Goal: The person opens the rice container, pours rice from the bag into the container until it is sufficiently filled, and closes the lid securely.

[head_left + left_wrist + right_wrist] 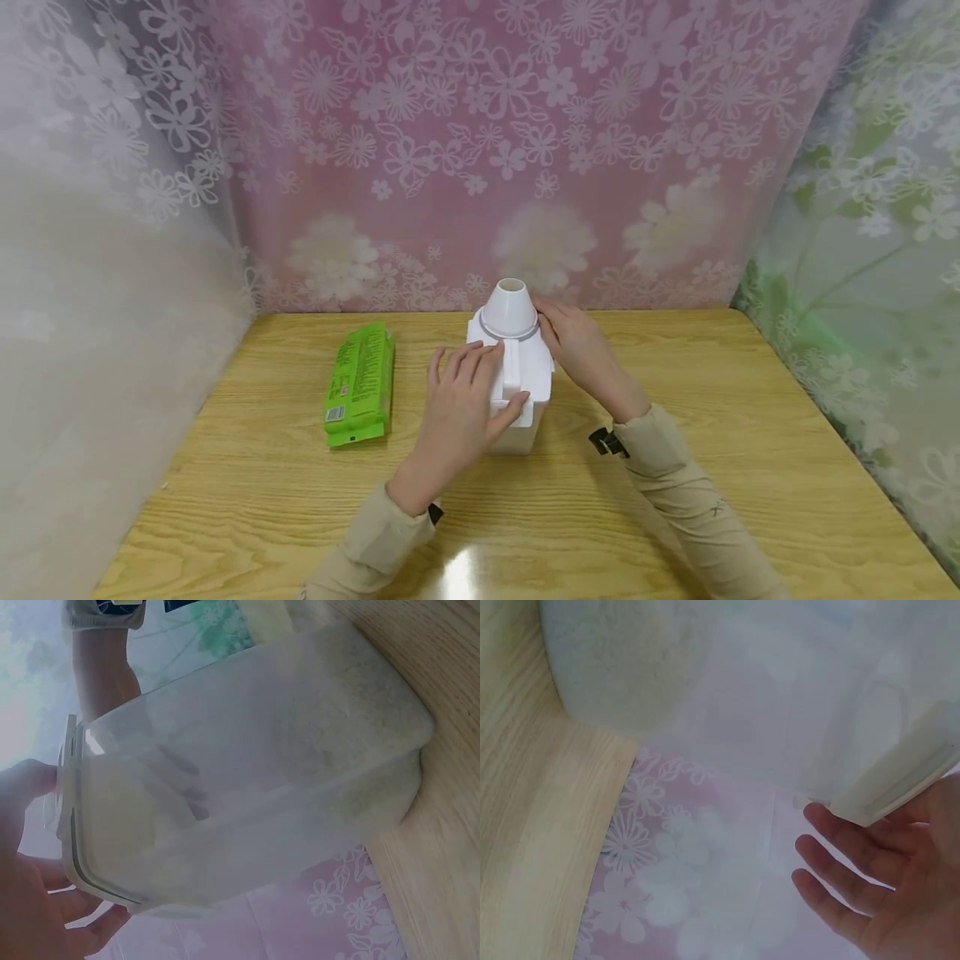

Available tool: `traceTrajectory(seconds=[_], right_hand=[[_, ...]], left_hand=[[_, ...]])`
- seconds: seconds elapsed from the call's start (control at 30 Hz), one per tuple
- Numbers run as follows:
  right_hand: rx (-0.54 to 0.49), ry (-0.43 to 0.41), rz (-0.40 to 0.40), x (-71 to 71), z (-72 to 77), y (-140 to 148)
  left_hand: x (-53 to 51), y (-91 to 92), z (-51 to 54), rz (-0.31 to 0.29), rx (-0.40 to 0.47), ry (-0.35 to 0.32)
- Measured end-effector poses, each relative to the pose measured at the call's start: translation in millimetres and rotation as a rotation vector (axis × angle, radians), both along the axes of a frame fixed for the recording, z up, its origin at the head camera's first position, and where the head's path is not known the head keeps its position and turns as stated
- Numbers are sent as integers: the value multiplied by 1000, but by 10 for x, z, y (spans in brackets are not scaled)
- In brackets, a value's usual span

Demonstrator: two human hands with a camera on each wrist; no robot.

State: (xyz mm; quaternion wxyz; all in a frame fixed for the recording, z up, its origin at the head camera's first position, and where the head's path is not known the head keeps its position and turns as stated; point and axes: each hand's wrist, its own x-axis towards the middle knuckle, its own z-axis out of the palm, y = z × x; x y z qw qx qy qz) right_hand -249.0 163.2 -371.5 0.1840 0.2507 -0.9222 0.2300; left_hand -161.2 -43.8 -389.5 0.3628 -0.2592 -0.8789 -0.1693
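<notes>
A tall translucent plastic container [225,772] with pale grain-like contents low inside stands upright on the table. Its white lid [536,358] carries a handle-like ridge [512,367] and a white cone-shaped piece [510,310], narrow end up. My left hand [461,408] rests spread on the lid, thumb at the near edge and fingers over the left part. Behind the container's right side, my right hand [585,350] reaches to the lid's far right edge. In the right wrist view its index fingertip touches a side flap [900,769] of the lid; the other fingers extend loosely.
Left of the container lies a green packet [360,383] with a barcode and printed text. The wooden table [247,500] ends at a pink flowered curtain [480,167] behind, with pale flowered curtains at both sides.
</notes>
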Motion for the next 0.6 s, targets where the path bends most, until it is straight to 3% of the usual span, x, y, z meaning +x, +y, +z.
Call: traceTrajectory(seconds=[0.27,0.6], right_hand=[[-78,-90,-84,108,-14,44],[-64,-59,-202,313,-76,122]], left_hand=[[-27,-71,41,-99,-12,-74],[-34,-169,101,-181,-44,-188]])
